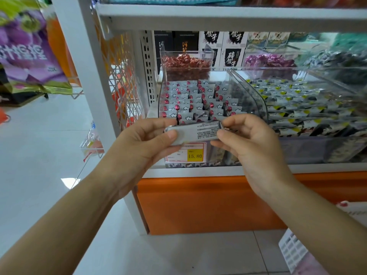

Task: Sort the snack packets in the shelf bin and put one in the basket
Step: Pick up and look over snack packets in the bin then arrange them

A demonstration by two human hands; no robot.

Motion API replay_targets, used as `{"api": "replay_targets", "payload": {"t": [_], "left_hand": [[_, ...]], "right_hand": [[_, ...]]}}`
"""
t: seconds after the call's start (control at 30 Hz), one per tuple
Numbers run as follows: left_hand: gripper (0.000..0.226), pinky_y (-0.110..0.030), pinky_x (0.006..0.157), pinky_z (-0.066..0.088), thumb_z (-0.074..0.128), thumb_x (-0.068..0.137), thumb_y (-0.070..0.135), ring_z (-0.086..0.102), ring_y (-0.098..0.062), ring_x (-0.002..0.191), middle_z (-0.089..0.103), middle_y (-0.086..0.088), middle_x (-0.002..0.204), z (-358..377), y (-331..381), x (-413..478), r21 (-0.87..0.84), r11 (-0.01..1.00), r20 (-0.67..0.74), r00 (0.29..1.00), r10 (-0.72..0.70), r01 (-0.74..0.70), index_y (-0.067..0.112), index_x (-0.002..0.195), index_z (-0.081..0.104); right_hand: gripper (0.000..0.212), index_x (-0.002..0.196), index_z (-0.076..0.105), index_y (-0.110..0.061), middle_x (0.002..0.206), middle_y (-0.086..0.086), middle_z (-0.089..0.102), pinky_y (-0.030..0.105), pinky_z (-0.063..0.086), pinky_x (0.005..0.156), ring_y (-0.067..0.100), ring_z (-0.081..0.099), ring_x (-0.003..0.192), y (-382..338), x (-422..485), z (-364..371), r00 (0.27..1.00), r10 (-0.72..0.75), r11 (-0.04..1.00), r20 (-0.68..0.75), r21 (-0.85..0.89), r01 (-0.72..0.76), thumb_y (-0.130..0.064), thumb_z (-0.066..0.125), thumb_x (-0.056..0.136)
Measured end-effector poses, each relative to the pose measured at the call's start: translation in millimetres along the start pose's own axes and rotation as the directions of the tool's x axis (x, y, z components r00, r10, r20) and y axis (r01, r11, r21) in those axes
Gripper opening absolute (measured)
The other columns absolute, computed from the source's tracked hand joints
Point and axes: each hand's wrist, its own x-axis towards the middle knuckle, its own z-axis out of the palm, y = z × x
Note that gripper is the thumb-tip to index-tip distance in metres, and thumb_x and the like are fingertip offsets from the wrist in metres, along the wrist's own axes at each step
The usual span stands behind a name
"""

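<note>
A silver snack packet (195, 132) with small black print on its back is held level in front of the shelf bin. My left hand (143, 142) grips its left end with thumb on top. My right hand (252, 139) pinches its right end between thumb and fingers. Behind it, the clear shelf bin (252, 96) holds several rows of silver packets with red dots (190, 102). A white and pink basket (296, 253) shows at the bottom right, only partly in view.
A second clear bin (317, 149) to the right holds silver, black and yellow packets. A yellow price tag (195, 155) reads 15.80. Small tubs of red sweets (186, 66) and purple sweets (270, 60) sit behind. An orange cabinet base (208, 205) lies below; purple bags (27, 52) hang left.
</note>
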Motion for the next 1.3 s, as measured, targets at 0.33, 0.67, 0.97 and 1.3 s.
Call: {"api": "replay_targets", "payload": {"t": [0.33, 0.67, 0.97, 1.3], "left_hand": [[0.035, -0.011, 0.069, 0.051, 0.07, 0.07, 0.018, 0.067, -0.002, 0.082, 0.069, 0.013, 0.094, 4, 2, -4, 0.423, 0.891, -0.006, 0.983, 0.186, -0.166, 0.033, 0.102, 0.064], [0.004, -0.026, 0.068, 0.055, 0.07, 0.078, 0.023, 0.065, -0.012, 0.075, 0.068, 0.0, 0.08, 10, -3, -2, 0.547, 0.83, -0.102, 0.975, 0.2, -0.113, 0.025, 0.081, 0.069], [0.012, -0.029, 0.064, 0.059, 0.068, 0.078, 0.024, 0.067, -0.011, 0.065, 0.072, 0.005, 0.069, -6, 7, -1, 0.588, 0.803, -0.102, 0.975, 0.198, -0.102, 0.021, 0.068, 0.075], [0.013, -0.015, 0.058, 0.051, 0.064, 0.079, 0.029, 0.064, 0.0, 0.066, 0.07, 0.012, 0.072, -9, 7, -1, 0.632, 0.762, -0.028, 0.979, 0.204, -0.14, 0.03, 0.071, 0.074]], "right_hand": [[0.007, 0.083, 0.07, -0.027, 0.08, -0.009, 0.07, 0.015, 0.053, 0.066, 0.002, 0.066, 0.077, -3, -2, 2, 0.987, -0.147, 0.967, 0.065, -0.199, 0.157, -0.02, 0.068, 0.083], [0.015, 0.073, 0.068, -0.011, 0.064, -0.006, 0.061, 0.011, 0.042, 0.058, 0.005, 0.057, 0.063, -1, -5, 7, 0.953, -0.283, 0.868, 0.111, -0.392, 0.304, -0.018, 0.065, 0.086], [0.01, 0.084, 0.07, -0.017, 0.075, -0.01, 0.066, 0.014, 0.048, 0.061, 0.002, 0.061, 0.07, -5, -5, 9, 0.95, -0.223, 0.883, 0.218, -0.368, 0.292, -0.018, 0.061, 0.089], [0.013, 0.078, 0.069, -0.008, 0.061, -0.013, 0.067, 0.009, 0.045, 0.045, -0.004, 0.062, 0.054, -11, 11, -7, 0.945, -0.066, 0.928, 0.321, -0.329, 0.177, -0.01, 0.06, 0.087]]}}
